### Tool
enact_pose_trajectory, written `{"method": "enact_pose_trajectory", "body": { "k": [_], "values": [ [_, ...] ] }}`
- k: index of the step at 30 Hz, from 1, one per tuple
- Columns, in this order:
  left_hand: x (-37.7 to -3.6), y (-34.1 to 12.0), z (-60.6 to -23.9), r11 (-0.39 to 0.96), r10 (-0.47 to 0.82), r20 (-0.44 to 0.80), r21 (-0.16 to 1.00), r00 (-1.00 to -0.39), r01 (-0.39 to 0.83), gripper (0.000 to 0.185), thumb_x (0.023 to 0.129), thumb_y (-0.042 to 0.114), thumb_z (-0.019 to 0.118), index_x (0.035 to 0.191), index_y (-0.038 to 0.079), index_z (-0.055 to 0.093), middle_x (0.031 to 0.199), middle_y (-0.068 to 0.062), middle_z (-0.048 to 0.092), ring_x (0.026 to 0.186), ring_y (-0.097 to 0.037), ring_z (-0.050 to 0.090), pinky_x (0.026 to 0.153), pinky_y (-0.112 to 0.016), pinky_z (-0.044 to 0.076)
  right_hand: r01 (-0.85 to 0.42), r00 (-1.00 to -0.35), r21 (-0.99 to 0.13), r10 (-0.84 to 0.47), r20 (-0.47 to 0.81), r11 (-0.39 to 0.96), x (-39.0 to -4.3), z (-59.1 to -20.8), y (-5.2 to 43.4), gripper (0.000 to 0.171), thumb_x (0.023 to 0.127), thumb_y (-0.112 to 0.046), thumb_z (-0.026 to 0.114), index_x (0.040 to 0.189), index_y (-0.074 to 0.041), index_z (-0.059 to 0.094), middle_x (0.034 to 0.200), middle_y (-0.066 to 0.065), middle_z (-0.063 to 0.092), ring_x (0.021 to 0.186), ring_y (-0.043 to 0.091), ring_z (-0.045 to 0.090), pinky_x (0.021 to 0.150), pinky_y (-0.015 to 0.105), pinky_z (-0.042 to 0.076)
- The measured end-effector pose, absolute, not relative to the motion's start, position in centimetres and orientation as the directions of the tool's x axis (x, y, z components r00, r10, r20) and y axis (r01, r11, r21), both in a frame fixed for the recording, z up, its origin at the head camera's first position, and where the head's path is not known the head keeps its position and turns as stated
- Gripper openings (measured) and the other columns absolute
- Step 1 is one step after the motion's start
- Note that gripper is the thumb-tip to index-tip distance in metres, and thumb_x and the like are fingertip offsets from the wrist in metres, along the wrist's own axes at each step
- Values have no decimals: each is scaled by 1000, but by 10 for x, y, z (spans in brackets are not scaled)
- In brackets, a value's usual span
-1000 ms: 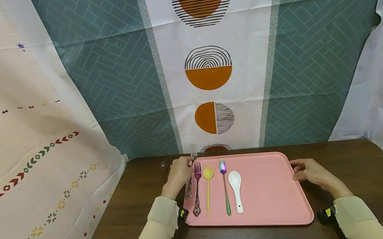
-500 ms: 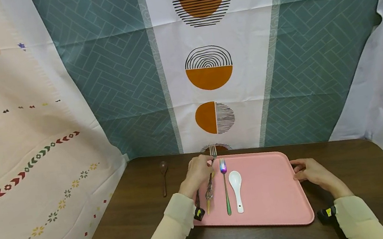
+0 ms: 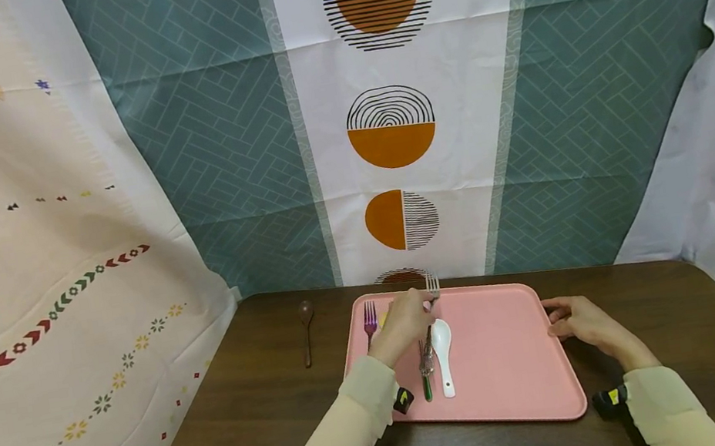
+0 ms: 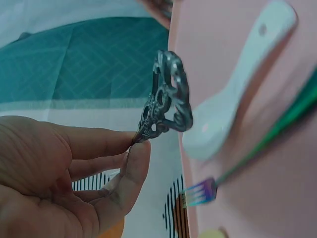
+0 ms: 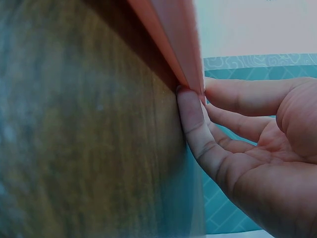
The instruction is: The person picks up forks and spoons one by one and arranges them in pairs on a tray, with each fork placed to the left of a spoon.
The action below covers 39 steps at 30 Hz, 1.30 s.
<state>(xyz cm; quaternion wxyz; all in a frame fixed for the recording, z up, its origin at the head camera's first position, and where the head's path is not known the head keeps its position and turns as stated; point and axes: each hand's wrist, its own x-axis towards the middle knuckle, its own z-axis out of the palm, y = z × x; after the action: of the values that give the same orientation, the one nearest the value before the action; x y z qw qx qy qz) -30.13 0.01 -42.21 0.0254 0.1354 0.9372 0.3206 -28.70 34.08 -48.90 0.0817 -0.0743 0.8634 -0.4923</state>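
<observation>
Staged set: hung patterned cloths (image 3: 390,116)

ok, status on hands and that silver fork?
Left hand pinches silver fork, lifted over white spoon. Right hand touches pink tray edge. Rainbow fork lies beneath.

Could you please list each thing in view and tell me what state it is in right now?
silver fork: lifted over the tray, pinched by the left hand
pink tray: flat on the table, right hand touching its edge
white spoon: lying on tray
rainbow fork: lying on tray
purple fork: lying on tray
brown spoon: lying on table
</observation>
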Motion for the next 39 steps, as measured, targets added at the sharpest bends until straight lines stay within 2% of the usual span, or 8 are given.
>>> {"method": "enact_pose_trajectory", "body": {
  "k": [4,10,13,17,20,22,31,39],
  "values": [
    [-299,15,-424,752,296,60,600,-953,271,36,94,0,70,129,4,73,95,-8,76,65,-10,59,53,-21,43,-40,-976,-859,-203,-75,510,-287,-488,340,62,89,6,67,142,23,41,103,21,62,87,28,64,77,33,58],
    [-299,36,-430,750,318,55,596,-946,287,33,93,-1,69,125,3,75,66,1,60,47,-7,39,45,-20,32,-43,-976,-857,-205,-74,513,-286,-488,341,62,90,5,66,143,24,40,104,21,62,87,28,64,77,33,59],
    [-298,44,-431,749,305,35,608,-952,263,30,93,0,71,122,3,77,67,-2,60,47,-7,40,42,-20,32,-45,-976,-856,-205,-72,514,-286,-487,341,62,89,5,66,143,24,40,104,22,62,87,28,64,78,33,59],
    [-296,53,-434,784,282,55,562,-958,263,7,93,4,72,95,4,79,71,-1,60,55,-11,45,45,-23,36,-46,-976,-857,-204,-71,514,-286,-487,340,62,89,6,67,143,24,40,103,22,63,87,27,63,77,32,58],
    [-294,57,-438,795,285,77,537,-955,281,29,95,5,70,68,8,62,62,0,49,56,-13,42,48,-25,35,-49,-976,-857,-209,-69,513,-286,-487,340,62,89,7,67,142,24,40,102,21,62,87,26,62,76,31,58],
    [-293,59,-441,788,287,83,546,-954,285,42,96,5,68,60,12,48,58,2,41,55,-13,39,48,-26,33,-49,-976,-856,-208,-70,515,-286,-488,340,62,89,7,67,142,24,41,101,20,62,86,26,61,76,31,57],
    [-292,75,-448,825,203,9,537,-979,176,42,93,-3,65,61,13,43,63,-1,47,51,-13,43,42,-25,35,-51,-977,-863,-203,-61,503,-285,-488,340,62,88,7,67,142,24,41,100,20,63,85,25,62,76,31,58],
    [-289,85,-451,854,196,0,492,-981,171,39,89,-6,66,63,13,43,67,-4,53,60,-17,53,53,-30,47,-57,-974,-873,-219,-58,485,-284,-489,340,62,88,7,66,142,25,40,98,19,62,83,25,63,75,30,58]
  ]
}}
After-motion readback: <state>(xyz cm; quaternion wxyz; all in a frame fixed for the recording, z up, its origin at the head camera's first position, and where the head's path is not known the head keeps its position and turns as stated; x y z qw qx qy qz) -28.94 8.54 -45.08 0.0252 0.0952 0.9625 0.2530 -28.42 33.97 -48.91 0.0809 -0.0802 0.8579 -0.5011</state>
